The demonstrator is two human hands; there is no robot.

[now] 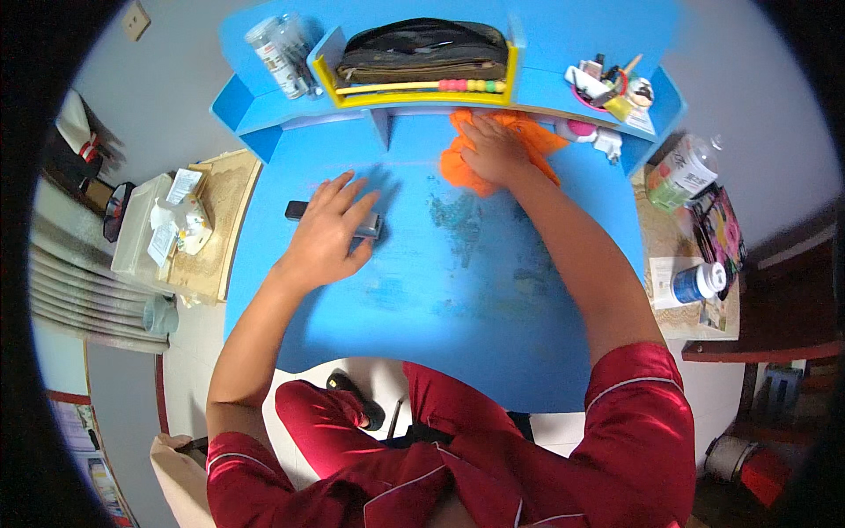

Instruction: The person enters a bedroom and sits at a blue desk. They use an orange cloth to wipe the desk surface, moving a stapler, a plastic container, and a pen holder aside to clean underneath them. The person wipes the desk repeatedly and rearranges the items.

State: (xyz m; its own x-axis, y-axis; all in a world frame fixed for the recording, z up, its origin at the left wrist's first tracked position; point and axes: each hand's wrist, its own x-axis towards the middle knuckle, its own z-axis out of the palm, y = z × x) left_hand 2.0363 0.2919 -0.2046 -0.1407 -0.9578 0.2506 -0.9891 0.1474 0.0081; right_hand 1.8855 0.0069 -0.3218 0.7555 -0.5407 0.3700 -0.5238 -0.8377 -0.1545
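Observation:
My right hand (496, 150) presses a crumpled orange cloth (462, 173) against the blue desktop (409, 323), close under the shelf at the back. On the left, my left hand (330, 228) is spread above a dark, narrow object (296, 210), possibly a stapler. Its black end sticks out to the left of the hand and a greyish end (370, 226) shows at the right; the middle is hidden. Whether the fingers touch it is hard to tell. Worn, darker patches (459, 221) mark the desktop between my arms.
A blue shelf holds a black pouch (422, 53), bead rods (472, 86), a clear canister (277, 59) and a pink basket of small items (597, 92). White plugs (607, 142) sit behind the cloth. Side tables carry a tissue pack (191, 221), a plastic bottle (683, 171) and a blue-white jar (698, 282).

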